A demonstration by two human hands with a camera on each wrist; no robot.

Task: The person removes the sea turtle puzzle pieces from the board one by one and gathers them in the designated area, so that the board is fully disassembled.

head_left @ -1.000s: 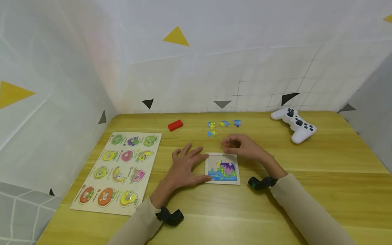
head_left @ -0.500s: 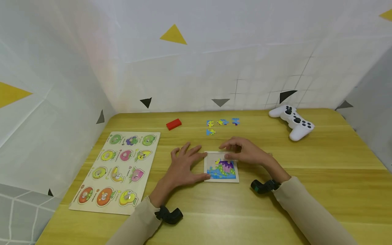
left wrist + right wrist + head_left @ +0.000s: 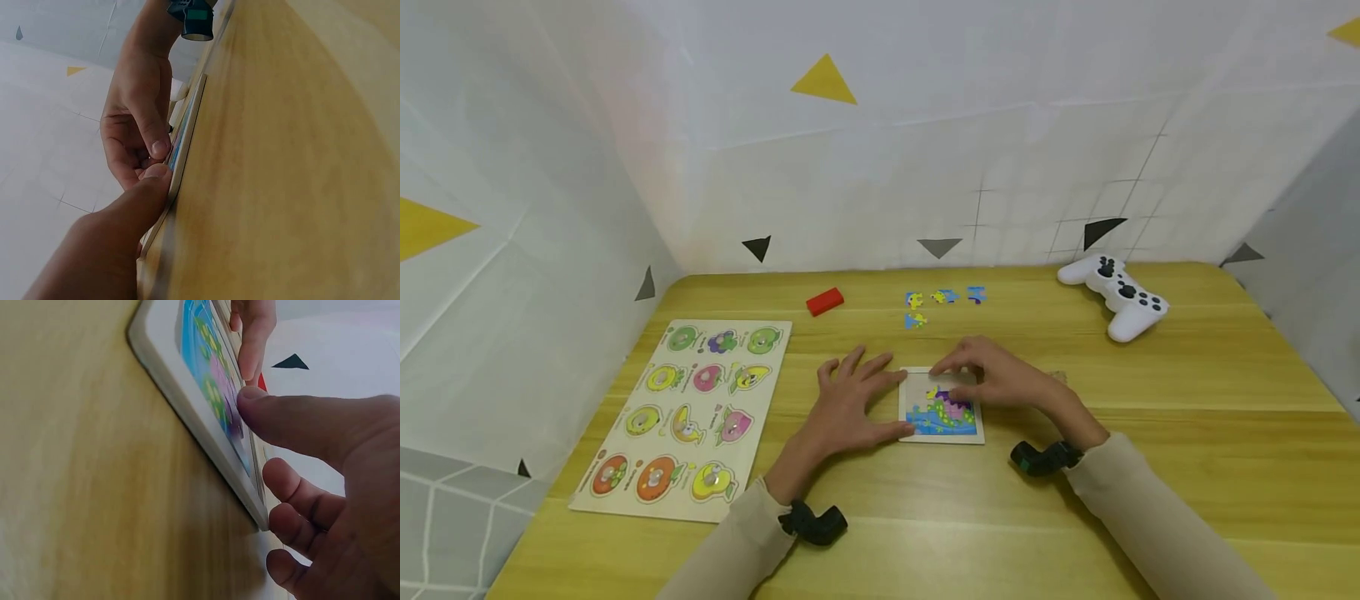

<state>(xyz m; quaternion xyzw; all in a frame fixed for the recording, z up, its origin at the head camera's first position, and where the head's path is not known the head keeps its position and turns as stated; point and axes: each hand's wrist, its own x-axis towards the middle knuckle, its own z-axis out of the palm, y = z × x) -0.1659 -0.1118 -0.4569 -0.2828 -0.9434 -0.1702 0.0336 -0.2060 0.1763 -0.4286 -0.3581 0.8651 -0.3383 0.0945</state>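
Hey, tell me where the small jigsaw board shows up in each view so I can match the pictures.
Head: small jigsaw board below and right of centre, seen from above.
Left wrist: small jigsaw board left of centre, nearly edge-on, a thin slanted strip.
Right wrist: small jigsaw board in the upper middle, slanting down to the right.
Shared landmark: the right hand, with its thumb at the board in all three views.

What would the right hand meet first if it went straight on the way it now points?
Probably the left hand, whose spread fingers lie ahead at the left edge of the puzzle frame; depth is hard to judge.
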